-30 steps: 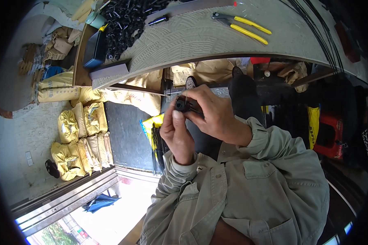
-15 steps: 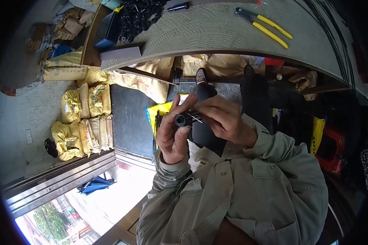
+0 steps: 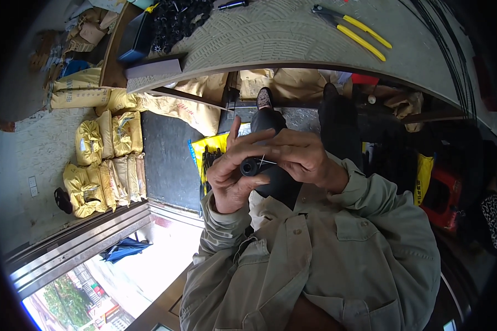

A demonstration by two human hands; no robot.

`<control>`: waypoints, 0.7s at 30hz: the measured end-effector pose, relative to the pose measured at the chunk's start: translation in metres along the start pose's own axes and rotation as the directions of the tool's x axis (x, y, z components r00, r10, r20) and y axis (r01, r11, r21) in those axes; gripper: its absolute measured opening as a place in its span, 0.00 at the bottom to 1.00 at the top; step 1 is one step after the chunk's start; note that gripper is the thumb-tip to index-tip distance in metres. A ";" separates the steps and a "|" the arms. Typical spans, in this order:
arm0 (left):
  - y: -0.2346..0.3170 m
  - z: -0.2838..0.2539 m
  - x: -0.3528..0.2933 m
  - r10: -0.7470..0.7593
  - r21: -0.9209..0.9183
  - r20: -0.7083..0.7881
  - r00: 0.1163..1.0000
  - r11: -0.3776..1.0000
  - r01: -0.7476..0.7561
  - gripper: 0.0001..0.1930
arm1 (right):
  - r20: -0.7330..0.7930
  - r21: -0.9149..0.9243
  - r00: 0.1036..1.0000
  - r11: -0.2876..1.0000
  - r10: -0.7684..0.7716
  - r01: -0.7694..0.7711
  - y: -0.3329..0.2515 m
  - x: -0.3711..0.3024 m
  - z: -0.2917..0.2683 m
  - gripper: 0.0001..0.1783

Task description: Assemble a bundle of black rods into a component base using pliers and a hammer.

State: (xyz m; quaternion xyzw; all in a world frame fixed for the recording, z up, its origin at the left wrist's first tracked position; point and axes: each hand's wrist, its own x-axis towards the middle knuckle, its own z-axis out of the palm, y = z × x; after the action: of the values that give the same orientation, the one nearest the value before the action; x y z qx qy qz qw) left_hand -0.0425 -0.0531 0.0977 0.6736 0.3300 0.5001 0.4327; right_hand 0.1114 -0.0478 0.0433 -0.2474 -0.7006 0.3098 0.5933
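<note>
In front of my lap, my left hand (image 3: 229, 177) is closed round a black tube-shaped part (image 3: 250, 167). Its round, hollow end points up toward the view. Thumb and fingers press the part from both sides, while one finger sticks out beyond it. My right hand (image 3: 305, 159) is pinched at the far side of the same part, fingertips against it. Two thin silver wires or pins (image 3: 266, 160) cross beside the tube, near the right fingertips. The inner ends of these wires, and what the right fingertips grip, are partly hidden.
Yellow-handled pliers (image 3: 361, 39) lie on the workbench (image 3: 265, 41), with a heap of small black parts (image 3: 176, 25) and a dark box (image 3: 135, 41) at left. Thin black rods (image 3: 207, 165) stand beside my left wrist. Filled sacks (image 3: 102, 182) line the wall; a blue umbrella (image 3: 125, 249) lies by the doorway.
My right hand has come closer to the left, and its fingertips now overlap the black part. The left fingers have shifted over the tube. The whole view has moved slightly.
</note>
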 end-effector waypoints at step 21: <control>0.001 0.021 -0.003 -0.163 -0.510 -0.025 0.986 0.851 0.128 0.28 | -0.021 -0.991 0.979 0.123 0.203 -0.047 0.058 0.065 -0.189 0.16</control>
State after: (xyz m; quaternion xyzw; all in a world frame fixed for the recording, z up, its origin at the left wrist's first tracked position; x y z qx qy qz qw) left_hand -0.0228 -0.0617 0.0946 0.4923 0.2514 0.5573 0.6195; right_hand 0.2853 0.0654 0.0646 -0.6147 -0.7414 -0.1643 0.2131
